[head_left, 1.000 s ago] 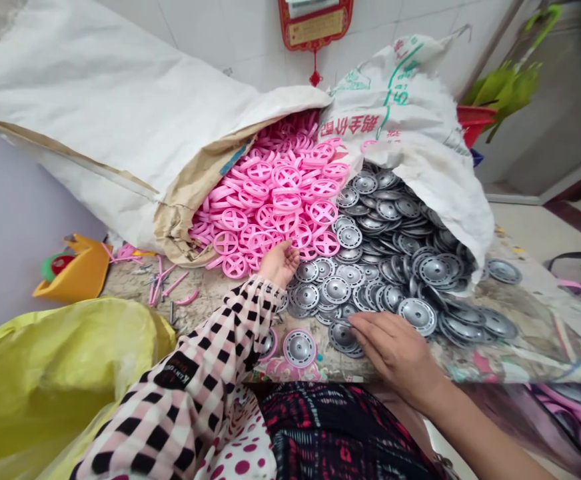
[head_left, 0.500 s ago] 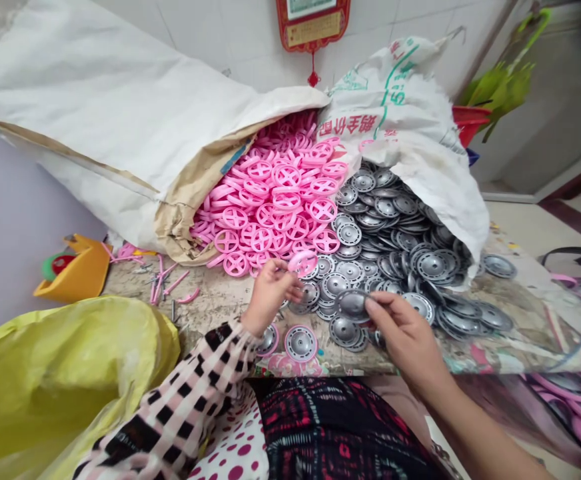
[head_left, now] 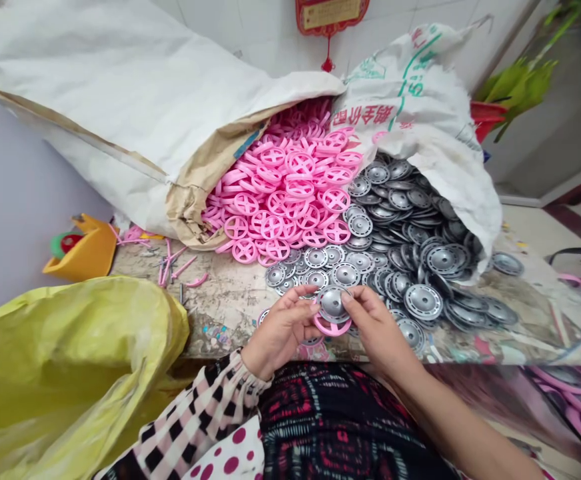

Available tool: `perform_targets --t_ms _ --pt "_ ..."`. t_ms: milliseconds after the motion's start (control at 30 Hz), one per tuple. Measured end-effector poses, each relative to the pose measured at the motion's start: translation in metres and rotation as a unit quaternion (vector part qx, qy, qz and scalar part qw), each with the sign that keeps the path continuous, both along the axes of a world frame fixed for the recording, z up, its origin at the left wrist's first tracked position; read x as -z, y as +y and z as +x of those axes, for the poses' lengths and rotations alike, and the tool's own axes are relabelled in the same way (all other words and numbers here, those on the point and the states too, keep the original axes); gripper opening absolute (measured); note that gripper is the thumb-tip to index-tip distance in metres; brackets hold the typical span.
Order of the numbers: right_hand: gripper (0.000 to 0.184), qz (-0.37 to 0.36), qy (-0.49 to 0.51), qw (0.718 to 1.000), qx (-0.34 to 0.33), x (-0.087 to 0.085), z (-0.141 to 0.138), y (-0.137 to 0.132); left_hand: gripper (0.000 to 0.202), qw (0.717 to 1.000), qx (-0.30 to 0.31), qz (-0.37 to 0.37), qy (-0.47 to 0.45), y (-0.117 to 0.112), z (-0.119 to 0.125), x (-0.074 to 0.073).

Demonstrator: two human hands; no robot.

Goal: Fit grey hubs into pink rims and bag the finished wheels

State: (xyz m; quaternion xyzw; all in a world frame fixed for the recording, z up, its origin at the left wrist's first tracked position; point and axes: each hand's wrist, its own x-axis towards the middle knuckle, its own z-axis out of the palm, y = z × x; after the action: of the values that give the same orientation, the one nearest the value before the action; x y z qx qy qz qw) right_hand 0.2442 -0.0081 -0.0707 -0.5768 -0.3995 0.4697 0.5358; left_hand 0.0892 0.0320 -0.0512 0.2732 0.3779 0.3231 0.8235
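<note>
Fingers [head_left: 358,308] of both hands curled in a pinch: your left hand [head_left: 281,331] and right hand [head_left: 379,330] gripped a silver-grey dished wheel disc [head_left: 332,303] against a pink plastic spoked ring [head_left: 332,327], held above the scuffed worktop [head_left: 225,320].

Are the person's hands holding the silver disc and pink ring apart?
No, the silver disc sits against the pink ring between the left hand and right hand.
</note>
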Motion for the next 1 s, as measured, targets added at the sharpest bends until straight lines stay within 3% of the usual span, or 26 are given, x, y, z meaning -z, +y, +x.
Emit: perform_targets --t_ms 133,333,400,500,633,767,1000 --pt "0.022 0.088 -0.222 0.971 0.029 -0.003 0.004 -0.006 0.042 0.999 -0.04 -0.021 -0.003 -0.002 0.002 0.005" --pt "0.015 0.155 -0.341 0.927 -0.012 -0.001 -0.001 -0.011 0.042 0.996 -0.072 -0.014 -0.041 -0.007 0.002 0.005" --pt "0.014 0.138 -0.322 0.937 -0.013 0.001 -0.003 -0.011 0.042 0.996 -0.079 -0.012 -0.037 -0.009 0.001 0.005" --pt "0.031 0.084 -0.248 0.963 -0.066 0.001 -0.005 -0.01 0.041 0.996 -0.088 -0.002 -0.022 -0.012 -0.003 0.007" --pt "0.023 0.079 -0.259 0.952 -0.141 -0.002 -0.006 -0.009 0.038 0.996 -0.081 0.034 0.034 -0.016 -0.007 0.01" --pt "0.021 0.076 -0.264 0.953 -0.131 0.001 -0.011 -0.011 0.038 0.994 -0.05 0.06 0.07 -0.018 -0.009 0.014" --pt "0.024 0.045 -0.194 0.971 -0.136 0.014 -0.017 -0.008 0.037 0.99 -0.049 0.083 0.103 -0.015 -0.013 0.014"
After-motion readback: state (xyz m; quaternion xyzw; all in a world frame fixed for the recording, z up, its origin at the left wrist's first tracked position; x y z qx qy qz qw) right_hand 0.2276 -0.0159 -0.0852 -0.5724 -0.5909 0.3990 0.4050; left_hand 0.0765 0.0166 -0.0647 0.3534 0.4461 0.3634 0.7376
